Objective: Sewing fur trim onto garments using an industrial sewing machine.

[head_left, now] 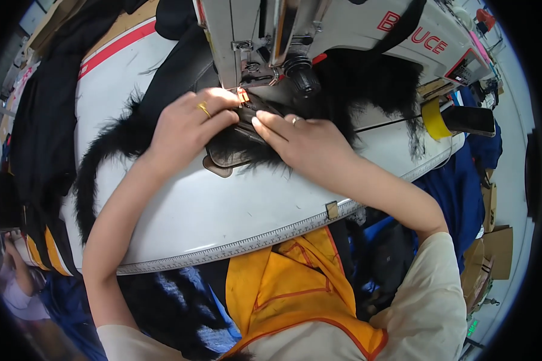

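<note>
Both hands are close to the needle area of a white sewing machine point(343, 30). My left hand point(183, 123), with a yellow ring, pinches black fabric point(244, 127) just left of the lit presser foot point(243, 96). From the right, my right hand point(313, 144) presses its fingertips together on the same fabric, a little nearer to me. Black fur point(111, 144) trails from the work to the left and down over the table. More black fur point(373, 84) is bunched under the machine's arm. The needle tip is too small to make out.
A measuring tape point(223, 248) runs along the front edge of the white table point(180, 222). Dark cloth point(48, 132) hangs over its left side. At the right lie a yellow tape roll point(435, 119) and a black phone point(473, 121). Another person's arm point(19, 265) shows far left.
</note>
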`<state>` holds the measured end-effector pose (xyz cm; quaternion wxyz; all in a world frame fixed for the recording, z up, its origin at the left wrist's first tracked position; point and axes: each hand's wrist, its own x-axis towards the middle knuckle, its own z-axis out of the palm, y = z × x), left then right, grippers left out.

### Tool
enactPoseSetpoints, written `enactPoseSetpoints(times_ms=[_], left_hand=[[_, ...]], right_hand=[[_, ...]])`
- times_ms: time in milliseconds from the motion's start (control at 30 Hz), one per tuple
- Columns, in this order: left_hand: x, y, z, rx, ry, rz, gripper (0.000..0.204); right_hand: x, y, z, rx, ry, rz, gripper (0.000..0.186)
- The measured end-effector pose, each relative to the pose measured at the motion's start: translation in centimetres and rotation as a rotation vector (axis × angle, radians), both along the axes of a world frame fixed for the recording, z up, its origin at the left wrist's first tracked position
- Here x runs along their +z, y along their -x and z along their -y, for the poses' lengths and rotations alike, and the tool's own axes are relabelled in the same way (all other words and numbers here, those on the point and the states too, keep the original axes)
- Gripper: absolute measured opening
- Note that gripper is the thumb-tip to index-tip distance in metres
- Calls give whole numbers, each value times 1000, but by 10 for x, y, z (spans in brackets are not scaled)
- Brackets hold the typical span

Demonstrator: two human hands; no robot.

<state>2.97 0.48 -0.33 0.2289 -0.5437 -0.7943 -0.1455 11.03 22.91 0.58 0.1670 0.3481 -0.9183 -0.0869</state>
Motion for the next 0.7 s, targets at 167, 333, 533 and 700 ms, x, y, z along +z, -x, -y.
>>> enactPoseSetpoints(times_ms=[167,333,533,700], left_hand=[[9,18,23,-216,112,-389,21],[23,5,20,-238,162,-182,21],[10,-3,14,-70,131,-111,28],[11,-1,3,-31,110,-188,26]], right_hand=[[-3,-17,8,-47,-90,-26,52],[-3,-12,-2,-33,21,84,54],[1,-6,-8,-41,45,124,57],[2,9,-32,-55,65,134,62]])
